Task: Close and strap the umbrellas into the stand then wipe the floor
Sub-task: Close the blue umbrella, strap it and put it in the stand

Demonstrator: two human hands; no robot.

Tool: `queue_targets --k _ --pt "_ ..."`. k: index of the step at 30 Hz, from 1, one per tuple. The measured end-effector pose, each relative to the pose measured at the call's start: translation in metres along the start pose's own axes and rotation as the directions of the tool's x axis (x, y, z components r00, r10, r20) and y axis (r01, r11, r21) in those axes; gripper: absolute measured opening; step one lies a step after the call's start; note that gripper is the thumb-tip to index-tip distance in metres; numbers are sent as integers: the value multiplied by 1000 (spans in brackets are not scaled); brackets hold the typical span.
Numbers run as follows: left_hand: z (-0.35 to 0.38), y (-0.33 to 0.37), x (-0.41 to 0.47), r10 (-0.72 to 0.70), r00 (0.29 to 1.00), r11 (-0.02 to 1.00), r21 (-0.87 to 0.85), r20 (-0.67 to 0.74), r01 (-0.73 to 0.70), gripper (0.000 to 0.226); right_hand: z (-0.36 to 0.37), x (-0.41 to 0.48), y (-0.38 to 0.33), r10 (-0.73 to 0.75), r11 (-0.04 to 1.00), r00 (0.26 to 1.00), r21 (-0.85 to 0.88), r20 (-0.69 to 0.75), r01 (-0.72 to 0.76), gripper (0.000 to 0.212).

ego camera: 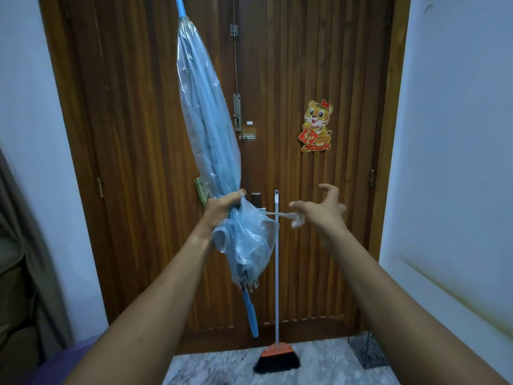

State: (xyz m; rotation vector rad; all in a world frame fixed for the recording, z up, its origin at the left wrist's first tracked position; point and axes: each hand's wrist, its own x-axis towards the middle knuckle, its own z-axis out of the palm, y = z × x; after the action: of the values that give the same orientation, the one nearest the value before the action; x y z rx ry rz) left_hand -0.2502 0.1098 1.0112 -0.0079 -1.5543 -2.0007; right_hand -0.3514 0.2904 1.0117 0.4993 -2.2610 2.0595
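Head view: a folded umbrella (211, 129) of crinkled, see-through blue plastic is held tilted, tip up, before a ribbed wooden door (347, 79). The left hand (222, 209) grips its gathered canopy in a fist. The right hand (323, 215) pinches the thin pale strap (277, 214) pulled taut sideways, its other fingers splayed. A black wire-mesh stand (367, 352) sits on the marbled floor (222, 365), well apart from the umbrella.

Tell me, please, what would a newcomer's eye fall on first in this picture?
The folded translucent blue umbrella, gripped tip-up at centre left by the left hand, dominates, while the right hand pinches its strap, stretched out to the right. Behind, a bright tiger sticker stands out on the wooden door, and a broom stands against it below.
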Motion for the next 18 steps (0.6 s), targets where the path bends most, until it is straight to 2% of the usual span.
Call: queue_targets --k 1,2,3,4,5,6,8,11,14,18 --pt "3 0 -1 -17 999 998 -64 47 20 19 1 -4 -1 -107 988 990 -104 92 117 70" --pt "5 -1 -2 -25 996 993 -110 88 34 31 1 -8 -4 -204 961 949 -136 242 241 57" --pt "6 -2 -1 -24 994 992 -124 109 38 41 2 -11 -6 -261 937 874 -109 410 331 45" --pt "7 -2 -1 -12 994 994 -104 110 23 43 2 -15 -8 -279 929 792 -59 543 367 36" --pt "9 -1 -2 2 994 998 -68 109 5 38 1 -17 -8 -272 933 738 -17 618 359 30" --pt "9 0 -3 13 994 1000 -21 112 -11 32 1 -20 -10 -251 945 715 4 652 328 28" --pt "7 1 -2 8 995 998 65 104 -15 24 -2 -21 -12 -178 970 717 -4 674 245 28" --pt "0 4 0 9 993 991 132 114 -24 23 -5 -20 -12 -60 988 713 -59 698 141 32" --pt "-2 7 -3 -3 983 989 143 184 -24 25 -7 -17 -13 -56 968 730 -142 681 207 33" --pt "-4 8 -9 -31 985 976 218 171 -7 44 -16 -9 -21 -143 962 778 -100 612 256 11"
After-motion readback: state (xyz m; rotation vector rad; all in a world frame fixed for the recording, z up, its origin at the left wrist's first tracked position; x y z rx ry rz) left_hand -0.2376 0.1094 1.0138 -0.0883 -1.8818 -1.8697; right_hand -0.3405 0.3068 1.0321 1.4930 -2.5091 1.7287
